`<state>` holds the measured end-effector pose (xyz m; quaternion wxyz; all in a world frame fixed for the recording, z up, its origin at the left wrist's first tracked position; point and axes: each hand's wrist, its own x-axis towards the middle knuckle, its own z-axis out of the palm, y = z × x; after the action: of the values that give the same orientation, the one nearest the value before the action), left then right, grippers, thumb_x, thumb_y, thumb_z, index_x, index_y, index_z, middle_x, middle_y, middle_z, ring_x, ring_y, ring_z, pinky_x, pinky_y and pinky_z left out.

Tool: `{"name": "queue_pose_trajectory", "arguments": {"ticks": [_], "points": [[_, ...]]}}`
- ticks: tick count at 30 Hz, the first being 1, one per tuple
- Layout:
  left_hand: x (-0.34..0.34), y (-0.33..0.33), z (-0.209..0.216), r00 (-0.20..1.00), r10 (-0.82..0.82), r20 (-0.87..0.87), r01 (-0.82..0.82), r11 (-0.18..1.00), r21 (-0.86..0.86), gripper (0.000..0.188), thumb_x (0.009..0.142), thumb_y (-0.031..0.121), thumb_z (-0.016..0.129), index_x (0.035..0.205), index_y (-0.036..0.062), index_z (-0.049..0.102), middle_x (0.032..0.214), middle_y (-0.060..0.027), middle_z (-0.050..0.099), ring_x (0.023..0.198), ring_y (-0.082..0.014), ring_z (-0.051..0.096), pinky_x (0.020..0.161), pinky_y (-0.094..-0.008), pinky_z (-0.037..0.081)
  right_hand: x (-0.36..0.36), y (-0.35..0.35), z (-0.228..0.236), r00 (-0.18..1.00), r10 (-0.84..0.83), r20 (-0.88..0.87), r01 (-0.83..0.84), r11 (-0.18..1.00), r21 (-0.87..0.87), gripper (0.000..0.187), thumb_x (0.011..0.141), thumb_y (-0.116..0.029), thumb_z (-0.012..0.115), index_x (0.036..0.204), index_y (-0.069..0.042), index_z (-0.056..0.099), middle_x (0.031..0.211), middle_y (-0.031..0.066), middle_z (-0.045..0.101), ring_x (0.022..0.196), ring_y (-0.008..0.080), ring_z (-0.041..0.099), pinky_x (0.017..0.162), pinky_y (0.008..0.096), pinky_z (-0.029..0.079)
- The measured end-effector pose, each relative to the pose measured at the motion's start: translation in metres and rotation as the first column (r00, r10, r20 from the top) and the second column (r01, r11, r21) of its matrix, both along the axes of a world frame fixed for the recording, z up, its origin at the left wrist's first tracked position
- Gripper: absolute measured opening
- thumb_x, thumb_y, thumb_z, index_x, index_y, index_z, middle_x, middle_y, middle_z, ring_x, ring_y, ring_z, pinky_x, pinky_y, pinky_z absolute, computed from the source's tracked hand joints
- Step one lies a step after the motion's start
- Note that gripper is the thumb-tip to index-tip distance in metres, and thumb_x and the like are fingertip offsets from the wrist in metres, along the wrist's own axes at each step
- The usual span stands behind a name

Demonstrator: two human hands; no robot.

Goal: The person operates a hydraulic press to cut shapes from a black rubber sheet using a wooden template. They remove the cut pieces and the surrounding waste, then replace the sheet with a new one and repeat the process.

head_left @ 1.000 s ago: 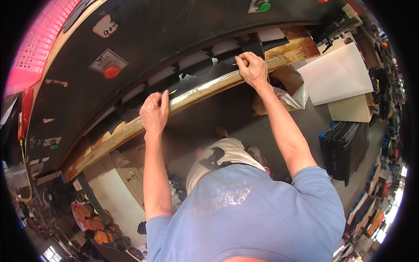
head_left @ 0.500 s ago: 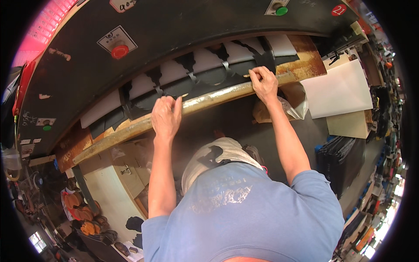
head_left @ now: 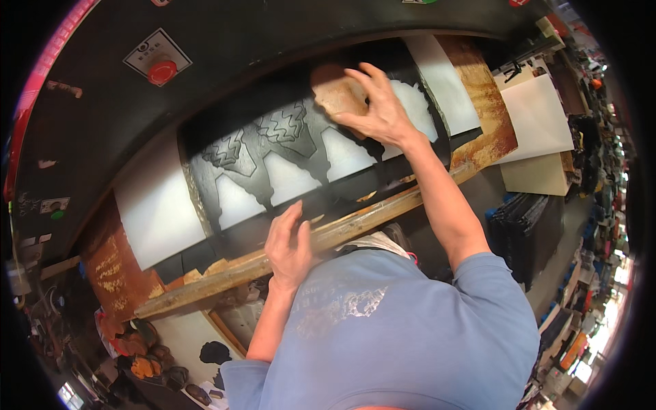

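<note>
A black sheet (head_left: 311,147) with cut-out openings lies across a white board (head_left: 160,205), and white shows through the openings. Zigzag lines mark several pieces (head_left: 283,130) in the sheet. Over its far right part, my right hand (head_left: 383,109) grips a tan, rounded block (head_left: 335,92) between thumb and fingers; its exact kind is unclear. My left hand (head_left: 288,242) is at the board's near side, by the wooden front bar (head_left: 355,220), with its fingers apart and nothing in them.
A dark machine body (head_left: 232,31) with a red button (head_left: 162,72) overhangs the far edge. Rusty brown plate (head_left: 113,263) extends at both ends of the board. White sheets (head_left: 536,119) sit at the right, above a stack of black material (head_left: 526,232). Orange and brown pieces (head_left: 143,352) lie lower left.
The board has come out from under the machine toward me, uncovering more of the black sheet. My right hand has left the bar and now holds the tan block; my left has shifted nearer my body.
</note>
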<state>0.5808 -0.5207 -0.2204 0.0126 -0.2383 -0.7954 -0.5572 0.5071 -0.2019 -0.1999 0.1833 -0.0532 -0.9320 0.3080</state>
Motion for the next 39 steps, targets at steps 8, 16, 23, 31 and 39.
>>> {"name": "queue_pose_trajectory", "arguments": {"ticks": [8, 16, 23, 31, 39], "points": [[-0.024, 0.081, 0.034, 0.803, -0.242, 0.544, 0.169, 0.969, 0.181, 0.018, 0.103, 0.004, 0.067, 0.12, -0.0015, 0.066, 0.115, -0.0103, 0.071, 0.105, -0.0141, 0.069, 0.094, -0.0304, 0.057, -0.028, 0.025, 0.017, 0.994, 0.006, 0.111, -0.024, 0.987, 0.162, 0.094, 0.067, -0.04, 0.089, 0.148, -0.007, 0.056, 0.157, 0.023, 0.046, 0.151, 0.0494, 0.032, 0.123, 0.0565, 0.037], [-0.022, 0.102, 0.038, 0.586, -0.262, 0.767, 0.052, 0.956, 0.287, 0.013, 0.103, 0.002, 0.065, 0.115, 0.0026, 0.061, 0.103, -0.0011, 0.063, 0.087, -0.0055, 0.061, 0.077, -0.023, 0.051, -0.019, 0.041, 0.015, 0.997, 0.009, -0.082, 0.003, 0.989, 0.146, 0.083, 0.063, -0.032, 0.084, 0.138, -0.003, 0.064, 0.147, 0.0263, 0.053, 0.139, 0.0478, 0.047, 0.117, 0.053, 0.043], [-0.004, 0.075, 0.066, 0.485, -0.244, 0.84, 0.074, 0.968, 0.238, 0.009, 0.102, 0.002, 0.066, 0.11, 0.0044, 0.063, 0.096, 0.0063, 0.061, 0.083, 0.0002, 0.052, 0.074, -0.0186, 0.044, 0.011, 0.026, 0.016, 0.997, -0.005, -0.081, 0.013, 0.995, 0.098, 0.083, 0.062, -0.027, 0.086, 0.136, 0.002, 0.064, 0.147, 0.0314, 0.05, 0.138, 0.0508, 0.047, 0.116, 0.0557, 0.043], [-0.025, 0.058, 0.076, 0.877, -0.165, 0.452, 0.207, 0.977, -0.046, 0.005, 0.101, 0.001, 0.068, 0.104, -0.0001, 0.071, 0.101, -0.0038, 0.071, 0.085, -0.0087, 0.063, 0.078, -0.0246, 0.053, 0.019, 0.032, 0.021, 0.998, 0.009, -0.06, -0.016, 0.994, -0.112, 0.088, 0.061, -0.028, 0.091, 0.14, 0.0, 0.063, 0.148, 0.0296, 0.05, 0.14, 0.0473, 0.046, 0.118, 0.0536, 0.042], [-0.122, -0.006, 0.054, 0.875, 0.474, 0.096, -0.399, 0.821, -0.409, 0.053, 0.105, 0.016, 0.066, 0.151, -0.0064, 0.053, 0.16, -0.0286, 0.048, 0.152, -0.0376, 0.044, 0.126, -0.043, 0.033, 0.049, 0.103, 0.062, 0.989, -0.146, -0.008, 0.092, 0.66, -0.746, 0.09, 0.075, -0.027, 0.092, 0.151, 0.005, 0.055, 0.144, 0.0177, 0.063, 0.128, 0.0248, 0.062, 0.111, 0.0365, 0.048]]}}
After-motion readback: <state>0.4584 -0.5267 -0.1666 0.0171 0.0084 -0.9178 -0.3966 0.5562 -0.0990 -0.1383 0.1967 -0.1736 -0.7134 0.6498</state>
